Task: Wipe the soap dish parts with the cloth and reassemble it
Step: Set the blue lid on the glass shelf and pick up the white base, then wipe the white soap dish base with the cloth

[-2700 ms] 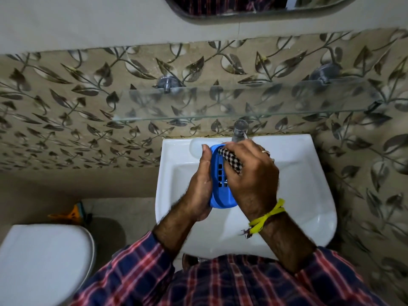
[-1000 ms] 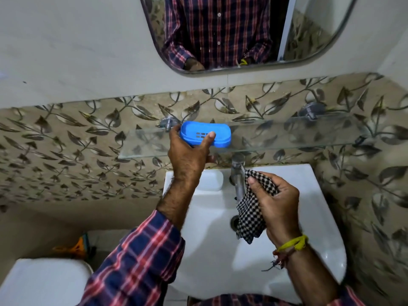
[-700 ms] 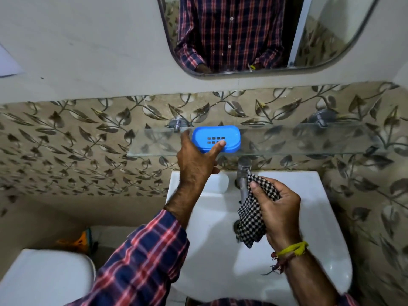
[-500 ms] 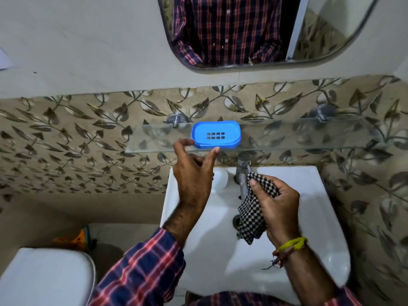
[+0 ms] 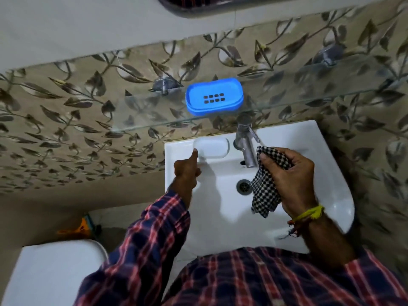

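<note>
The blue soap dish (image 5: 214, 96), its slotted tray seated in its base, rests on the glass shelf (image 5: 309, 85) above the sink. My left hand (image 5: 187, 170) is below it over the sink's back left corner, one finger touching the white soap bar (image 5: 213, 146) on the ledge; it holds nothing. My right hand (image 5: 289, 175) is over the basin beside the tap, shut on the black-and-white checked cloth (image 5: 265, 191), which hangs down over the basin next to the drain.
A chrome tap (image 5: 246, 142) stands at the back of the white sink (image 5: 320, 173), the drain (image 5: 243, 187) below it. A white toilet lid (image 5: 50, 272) is at lower left. The leaf-patterned wall runs behind the shelf, a mirror edge above.
My left hand set the blue soap dish on the glass shelf, let go, and dropped down to the soap bar. My right hand kept the cloth near the tap. The view tilted down.
</note>
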### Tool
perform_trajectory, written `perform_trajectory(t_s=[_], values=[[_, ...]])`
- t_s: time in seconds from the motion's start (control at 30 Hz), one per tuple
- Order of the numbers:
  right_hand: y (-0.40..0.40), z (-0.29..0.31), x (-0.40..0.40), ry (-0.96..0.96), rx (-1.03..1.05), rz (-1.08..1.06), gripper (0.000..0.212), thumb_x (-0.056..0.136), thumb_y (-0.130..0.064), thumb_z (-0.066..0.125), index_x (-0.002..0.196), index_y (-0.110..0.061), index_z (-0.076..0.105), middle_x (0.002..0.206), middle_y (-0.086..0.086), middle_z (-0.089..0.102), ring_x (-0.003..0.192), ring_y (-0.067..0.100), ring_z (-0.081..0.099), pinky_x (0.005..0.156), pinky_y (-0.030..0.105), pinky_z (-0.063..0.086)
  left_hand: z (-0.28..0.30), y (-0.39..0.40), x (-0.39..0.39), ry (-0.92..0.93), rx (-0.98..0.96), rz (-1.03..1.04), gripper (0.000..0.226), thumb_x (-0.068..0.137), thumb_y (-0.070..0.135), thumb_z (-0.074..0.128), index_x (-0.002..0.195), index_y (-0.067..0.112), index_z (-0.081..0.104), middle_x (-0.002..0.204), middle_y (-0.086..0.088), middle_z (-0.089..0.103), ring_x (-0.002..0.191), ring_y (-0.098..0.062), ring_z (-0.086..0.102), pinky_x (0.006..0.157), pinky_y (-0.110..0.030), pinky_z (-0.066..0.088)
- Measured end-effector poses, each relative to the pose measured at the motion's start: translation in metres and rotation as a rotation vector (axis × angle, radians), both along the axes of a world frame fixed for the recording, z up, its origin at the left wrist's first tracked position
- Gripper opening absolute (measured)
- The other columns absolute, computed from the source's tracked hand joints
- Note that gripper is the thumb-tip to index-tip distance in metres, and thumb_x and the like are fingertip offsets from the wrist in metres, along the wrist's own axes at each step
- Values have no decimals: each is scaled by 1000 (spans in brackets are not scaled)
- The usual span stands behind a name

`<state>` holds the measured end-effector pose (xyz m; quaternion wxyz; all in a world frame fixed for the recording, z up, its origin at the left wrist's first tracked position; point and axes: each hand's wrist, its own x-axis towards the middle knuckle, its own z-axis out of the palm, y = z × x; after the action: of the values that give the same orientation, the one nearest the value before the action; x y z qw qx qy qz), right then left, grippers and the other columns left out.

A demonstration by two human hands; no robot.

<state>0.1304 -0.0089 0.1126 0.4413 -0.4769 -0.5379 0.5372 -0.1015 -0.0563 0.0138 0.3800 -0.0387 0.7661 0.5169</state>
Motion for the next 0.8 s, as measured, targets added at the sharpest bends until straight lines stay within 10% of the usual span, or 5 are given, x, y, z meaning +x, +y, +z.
perform_trajectory(t_s=[0.17, 0.4, 0.8], values=[[-1, -2, 0, -49, 16, -42, 15, 81, -6, 78, 96, -5, 75, 87, 7, 76, 78, 16, 71, 75, 32, 59, -18, 15, -8, -102, 49, -45, 68, 69, 59, 80, 110, 10, 57, 61, -2, 74, 72, -24, 75, 69, -37, 59], [2, -5, 4, -53, -8, -116, 17, 81, -5, 78, 88, -19, 74, 82, -6, 75, 73, 7, 70, 72, 25, 59, -32, 36, -13, 153, -5, -4, 16, 78, 18, 76, 84, 9, 64, 91, -11, 70, 84, -34, 72, 69, -46, 64], [3, -13, 4, -158, 84, -36, 19, 78, -12, 82, 95, -7, 76, 89, 2, 76, 85, 17, 73, 80, 30, 58, -11, -25, 42, 1210, 100, -549, 27, 84, 5, 66, 111, 7, 71, 101, -11, 72, 90, -31, 68, 77, -37, 58]])
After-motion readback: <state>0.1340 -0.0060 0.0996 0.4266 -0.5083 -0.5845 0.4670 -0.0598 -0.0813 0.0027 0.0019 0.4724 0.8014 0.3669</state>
